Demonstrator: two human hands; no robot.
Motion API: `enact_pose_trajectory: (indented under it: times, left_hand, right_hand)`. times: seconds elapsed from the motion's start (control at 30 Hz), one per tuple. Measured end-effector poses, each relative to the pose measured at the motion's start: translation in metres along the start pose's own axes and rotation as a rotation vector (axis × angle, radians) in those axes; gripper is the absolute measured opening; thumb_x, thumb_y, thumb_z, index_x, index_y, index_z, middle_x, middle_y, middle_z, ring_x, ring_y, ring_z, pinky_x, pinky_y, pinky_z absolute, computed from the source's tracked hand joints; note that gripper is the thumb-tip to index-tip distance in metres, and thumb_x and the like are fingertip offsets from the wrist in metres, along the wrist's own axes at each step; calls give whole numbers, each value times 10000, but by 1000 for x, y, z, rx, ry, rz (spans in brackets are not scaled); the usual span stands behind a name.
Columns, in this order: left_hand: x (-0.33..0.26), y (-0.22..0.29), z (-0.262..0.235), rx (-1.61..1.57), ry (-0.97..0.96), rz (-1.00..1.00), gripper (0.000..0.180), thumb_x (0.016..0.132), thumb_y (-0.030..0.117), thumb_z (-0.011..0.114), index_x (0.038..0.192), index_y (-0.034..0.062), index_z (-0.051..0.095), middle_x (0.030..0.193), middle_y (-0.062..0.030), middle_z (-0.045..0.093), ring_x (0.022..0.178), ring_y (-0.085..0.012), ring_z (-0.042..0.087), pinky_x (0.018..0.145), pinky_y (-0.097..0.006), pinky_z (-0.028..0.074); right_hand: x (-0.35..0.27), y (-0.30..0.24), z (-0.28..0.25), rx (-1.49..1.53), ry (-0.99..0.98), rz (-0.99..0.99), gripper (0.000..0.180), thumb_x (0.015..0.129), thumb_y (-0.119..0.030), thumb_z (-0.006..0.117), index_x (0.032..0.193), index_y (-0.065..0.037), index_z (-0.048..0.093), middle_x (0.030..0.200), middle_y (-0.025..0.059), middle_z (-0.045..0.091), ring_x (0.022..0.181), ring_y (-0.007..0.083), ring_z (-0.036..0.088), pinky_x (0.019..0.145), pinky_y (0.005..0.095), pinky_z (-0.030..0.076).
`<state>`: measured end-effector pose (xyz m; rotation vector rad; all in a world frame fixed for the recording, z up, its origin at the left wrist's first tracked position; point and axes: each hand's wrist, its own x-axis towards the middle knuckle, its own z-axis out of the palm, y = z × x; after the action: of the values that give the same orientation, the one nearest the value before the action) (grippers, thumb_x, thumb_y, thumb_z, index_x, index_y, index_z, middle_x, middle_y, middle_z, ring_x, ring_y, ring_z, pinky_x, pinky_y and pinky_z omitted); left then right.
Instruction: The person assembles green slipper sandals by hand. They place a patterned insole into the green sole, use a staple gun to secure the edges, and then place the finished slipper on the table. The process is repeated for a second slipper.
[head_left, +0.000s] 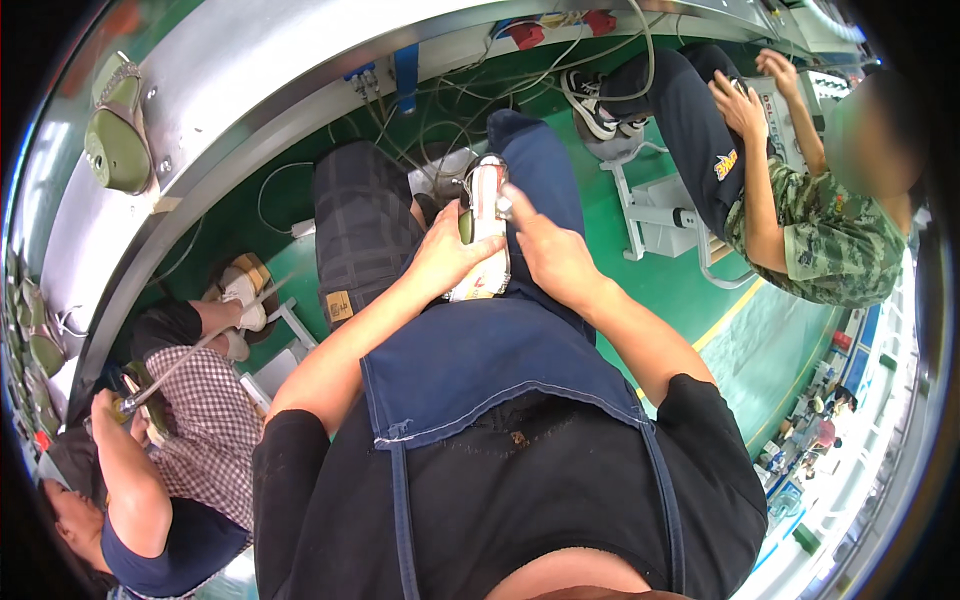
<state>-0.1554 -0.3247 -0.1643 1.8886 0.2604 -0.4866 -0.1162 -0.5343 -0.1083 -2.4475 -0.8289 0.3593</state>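
A shoe upper on a last (488,188) lies across my lap, its pale underside turned up with a brown patch and a gathered edge. A strip of green shows at its left side. My left hand (450,250) is wrapped round the shoe from the left, thumb laid over the underside. On the other side, my right hand (555,255) is closed, with the index finger pointing at the shoe's upper part. A small shiny metal piece (503,207) shows by that fingertip; the rest of what the hand holds is hidden.
A curved metal bench (230,70) runs ahead, with green shoes (118,150) on it at left. Cables and hoses (430,120) hang below. One co-worker (810,220) sits at right, another (150,480) at left, holding a tool on a thin rod or hose.
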Motion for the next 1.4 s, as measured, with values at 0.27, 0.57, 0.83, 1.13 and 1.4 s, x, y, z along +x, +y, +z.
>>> enact_pose_trajectory:
  times: [0.27, 0.57, 0.83, 1.13, 1.4]
  left_hand:
    - [-7, -5, 8, -53, 127, 199, 1050, 865, 445, 801, 1583, -128, 293, 1526, -341, 481, 1428, -405, 507, 1186, -421, 402]
    - [-14, -3, 6, 39, 121, 243, 954, 948, 395, 731, 1586, -145, 271, 1609, -329, 371, 1498, -410, 409, 1240, -397, 333]
    - [-14, -3, 2, 42, 93, 238, 948, 959, 403, 717, 1587, -145, 265, 1617, -323, 363, 1507, -411, 397, 1243, -402, 328]
    - [-12, -5, 3, -5, 76, 205, 959, 955, 412, 721, 1579, -157, 266, 1612, -321, 378, 1502, -407, 409, 1240, -398, 331]
    - [-11, -4, 0, -13, 57, 195, 946, 961, 388, 725, 1583, -154, 260, 1594, -330, 403, 1484, -411, 436, 1231, -398, 342]
  right_hand:
    - [24, -11, -45, -84, -368, 120, 314, 1007, -98, 617, 1284, -8, 498, 949, 289, 700, 959, 516, 667, 792, 575, 523]
    - [59, -27, -68, -230, -663, 88, 192, 997, -67, 547, 1160, 35, 544, 927, 295, 699, 975, 491, 682, 824, 569, 514]
    - [73, -35, -73, -197, -779, 151, 196, 1001, -63, 540, 1170, 37, 535, 973, 293, 714, 1017, 477, 685, 881, 558, 513]
    - [72, -26, -74, -314, -755, -11, 233, 937, 16, 523, 1168, 41, 545, 916, 273, 714, 921, 455, 712, 785, 545, 547]
    - [73, -23, -75, -366, -722, -99, 152, 942, 7, 524, 1092, 26, 540, 860, 238, 700, 883, 441, 707, 752, 536, 539]
